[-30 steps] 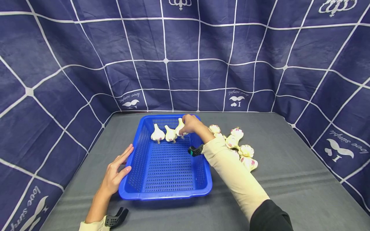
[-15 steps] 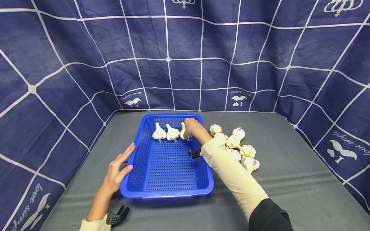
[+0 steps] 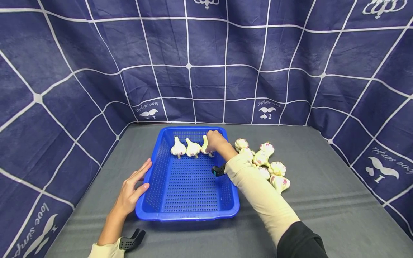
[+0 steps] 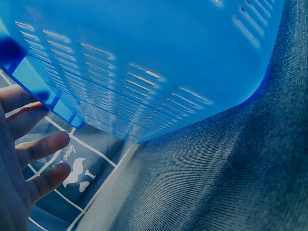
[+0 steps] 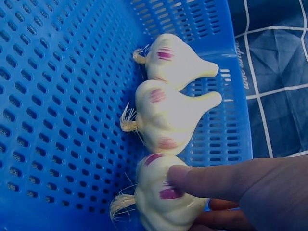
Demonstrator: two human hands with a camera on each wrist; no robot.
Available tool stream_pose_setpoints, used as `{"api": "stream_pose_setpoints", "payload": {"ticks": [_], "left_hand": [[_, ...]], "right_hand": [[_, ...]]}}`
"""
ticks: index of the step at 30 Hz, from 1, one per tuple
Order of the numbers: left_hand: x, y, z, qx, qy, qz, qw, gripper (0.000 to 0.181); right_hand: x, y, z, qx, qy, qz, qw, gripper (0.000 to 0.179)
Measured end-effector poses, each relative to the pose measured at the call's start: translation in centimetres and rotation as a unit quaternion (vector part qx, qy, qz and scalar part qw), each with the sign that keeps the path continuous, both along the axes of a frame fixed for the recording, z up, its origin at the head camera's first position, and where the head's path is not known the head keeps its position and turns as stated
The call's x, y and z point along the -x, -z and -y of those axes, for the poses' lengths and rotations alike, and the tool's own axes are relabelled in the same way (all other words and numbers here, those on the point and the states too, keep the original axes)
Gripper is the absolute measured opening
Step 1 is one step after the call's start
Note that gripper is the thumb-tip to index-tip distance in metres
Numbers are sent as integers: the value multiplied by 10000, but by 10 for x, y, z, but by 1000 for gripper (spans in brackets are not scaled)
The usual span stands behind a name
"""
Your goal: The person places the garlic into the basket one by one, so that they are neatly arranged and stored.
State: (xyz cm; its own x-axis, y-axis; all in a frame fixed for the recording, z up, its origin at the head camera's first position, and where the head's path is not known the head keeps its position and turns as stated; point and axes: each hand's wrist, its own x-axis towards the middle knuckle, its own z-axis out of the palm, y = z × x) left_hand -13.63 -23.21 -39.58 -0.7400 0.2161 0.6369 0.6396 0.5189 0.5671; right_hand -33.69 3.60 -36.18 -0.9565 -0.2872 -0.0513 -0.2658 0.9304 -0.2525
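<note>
Garlic bulb (image 5: 159, 211) in a pinch grip, with neighbours close enough to be knocked

The right hand (image 3: 217, 140) grasps this bulb between thumb and fingers inside the blue basket (image 3: 193, 216), at its far end toward the right wall. The middle bulb (image 5: 166, 115) lies so close that I cannot tell whether the two touch; a sideways push while the fingers free themselves could roll it into the left bulb (image 3: 178, 147) and spoil the row. The rounded body might also turn if the thumb lifts first, since the fingers reach underneath.

At the basket's left side, the left hand (image 3: 130, 191) has its fingers extended against the wall, gripping nothing. That looks like light bracing, so a bump on the opposite rim could swivel the basket across the table (image 3: 322, 208).

The right sleeve (image 3: 258, 190) passes over the loose bulbs (image 3: 260, 158) right of the basket; a low withdrawal could brush them and send one rolling.
</note>
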Motion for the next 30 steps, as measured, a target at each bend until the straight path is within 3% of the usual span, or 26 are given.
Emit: {"api": "stream_pose_setpoints", "payload": {"ticks": [8, 15, 18, 23, 30], "left_hand": [[1, 3, 1, 21, -16, 59, 10000, 52], [16, 30, 15, 28, 13, -15, 10000, 56], [19, 36, 18, 26, 33, -13, 10000, 57], [21, 37, 19, -18, 120, -143, 9998, 57], [19, 34, 18, 50, 17, -80, 10000, 57]], "right_hand": [[-3, 0, -3, 151, 1, -82, 9999, 34], [-4, -4, -6, 275, -162, -146, 9994, 36], [-4, -6, -7, 296, -195, -182, 9992, 38], [-6, -13, -12, 358, -214, -234, 9989, 34], [-10, -22, -20, 644, -221, -402, 9969, 52]]}}
